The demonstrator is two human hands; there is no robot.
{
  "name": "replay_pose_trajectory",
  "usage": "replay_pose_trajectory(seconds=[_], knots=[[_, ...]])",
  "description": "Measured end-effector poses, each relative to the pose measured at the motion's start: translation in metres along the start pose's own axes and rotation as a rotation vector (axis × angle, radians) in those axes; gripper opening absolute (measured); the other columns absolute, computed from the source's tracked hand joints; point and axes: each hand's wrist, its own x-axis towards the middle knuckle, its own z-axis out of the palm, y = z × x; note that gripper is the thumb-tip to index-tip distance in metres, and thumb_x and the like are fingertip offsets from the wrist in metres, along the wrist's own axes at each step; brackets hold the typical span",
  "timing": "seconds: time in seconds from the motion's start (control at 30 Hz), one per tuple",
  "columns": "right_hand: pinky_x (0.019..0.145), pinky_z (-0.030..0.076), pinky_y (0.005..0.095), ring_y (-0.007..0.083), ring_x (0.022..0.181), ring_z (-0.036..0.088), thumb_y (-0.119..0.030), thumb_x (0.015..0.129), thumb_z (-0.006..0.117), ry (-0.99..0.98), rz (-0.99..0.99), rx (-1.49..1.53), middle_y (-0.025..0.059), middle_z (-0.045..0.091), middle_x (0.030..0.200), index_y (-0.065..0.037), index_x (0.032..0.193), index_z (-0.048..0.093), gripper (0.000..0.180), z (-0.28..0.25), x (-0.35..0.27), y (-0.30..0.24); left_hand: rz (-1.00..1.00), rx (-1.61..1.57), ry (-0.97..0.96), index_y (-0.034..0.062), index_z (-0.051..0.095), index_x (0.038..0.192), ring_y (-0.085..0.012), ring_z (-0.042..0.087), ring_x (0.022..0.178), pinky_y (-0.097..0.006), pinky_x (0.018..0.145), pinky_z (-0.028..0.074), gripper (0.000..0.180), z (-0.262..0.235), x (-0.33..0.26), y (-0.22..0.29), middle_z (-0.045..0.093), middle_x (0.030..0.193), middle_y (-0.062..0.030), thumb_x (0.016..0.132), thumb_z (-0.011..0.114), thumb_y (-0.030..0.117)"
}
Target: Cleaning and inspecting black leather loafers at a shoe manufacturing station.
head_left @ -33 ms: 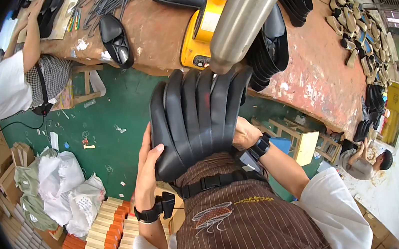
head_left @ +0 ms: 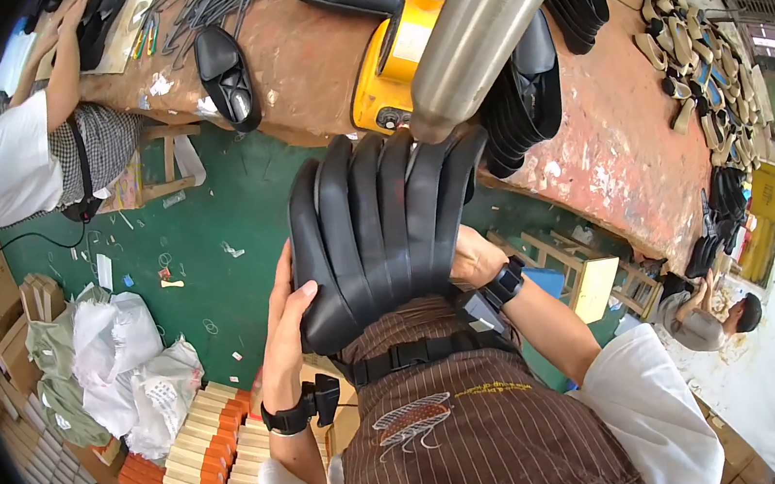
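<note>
Between my two hands I hold a row of several nested black shoes (head_left: 372, 234) in front of my brown striped apron. My left hand (head_left: 284, 306) presses on the left end, its thumb on the near face. On the other end, my right hand (head_left: 476, 258) grips from the right, its fingers partly hidden behind the shoes. Just over the far end of the row is the tip of a steel nozzle (head_left: 491, 23), which looks like a hot-air blower's. I cannot tell if they touch. A yellow housing with a dial (head_left: 370, 92) stands beside the nozzle on the workbench.
The red-brown workbench (head_left: 619, 104) carries more nested black shoes (head_left: 529, 91), a lone black shoe (head_left: 225, 77), metal rods (head_left: 214, 5) and beige shoes (head_left: 703, 73). A co-worker (head_left: 15, 164) works at left, another person (head_left: 715, 311) at right. White bags (head_left: 122, 341) and stacked boxes (head_left: 192, 464) sit lower left.
</note>
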Motion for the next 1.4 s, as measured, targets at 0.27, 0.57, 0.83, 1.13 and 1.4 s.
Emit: replay_pose_trajectory(seconds=[0.27,0.57,0.83,1.13,1.4], knots=[[0.088,0.054,0.0387,0.0224,0.100,0.064,-0.016,0.097,0.050,-0.271,0.169,0.115,0.0130,0.064,0.116,0.000,0.120,0.057,0.028,0.003,0.025,0.000,0.022,0.012,0.120,-0.0055,0.023,0.145,-0.0242,0.033,0.135,-0.032,0.111,0.023,0.072,-0.004,-0.025,-0.008,0.032,0.147,-0.0187,0.088,0.052,0.027],[0.089,0.053,0.0398,0.0246,0.102,0.063,-0.007,0.093,0.055,-0.047,0.160,-0.190,0.0148,0.060,0.120,0.002,0.124,0.053,0.032,0.038,0.023,0.022,0.067,0.188,0.182,0.0025,0.020,0.146,-0.0265,0.043,0.124,-0.037,0.105,0.032,0.097,-0.015,-0.061,-0.020,0.042,0.133,-0.0190,0.080,0.063,0.058],[0.064,0.050,0.0344,0.0299,0.079,0.065,0.003,0.064,0.053,-0.093,-0.020,-1.114,0.0222,0.065,0.086,0.012,0.104,0.056,0.042,0.062,0.017,0.065,0.050,0.304,0.191,-0.0043,-0.009,0.147,-0.0275,0.006,0.144,-0.034,0.116,0.008,0.134,-0.040,-0.058,-0.059,0.005,0.154,-0.0258,0.066,0.074,0.064],[0.067,0.053,0.0491,0.0496,0.071,0.061,-0.004,0.067,0.053,0.041,-0.548,-1.672,0.0381,0.057,0.074,0.031,0.124,0.020,0.075,0.113,-0.054,0.050,-0.046,-0.006,0.022,-0.0012,0.017,0.145,-0.0257,0.033,0.135,-0.037,0.113,0.025,0.121,-0.019,-0.044,-0.084,0.035,0.145,-0.0152,0.062,0.081,0.059],[0.082,0.050,0.0385,0.0344,0.094,0.065,-0.036,0.096,0.050,-0.262,-0.573,-1.345,0.0247,0.063,0.108,0.003,0.122,0.056,0.047,0.053,-0.107,0.013,-0.205,-0.527,-0.225,0.0017,0.040,0.139,-0.0284,0.039,0.133,-0.043,0.111,0.031,0.079,0.003,0.016,-0.078,0.036,0.147,-0.0157,0.079,0.067,0.046]])
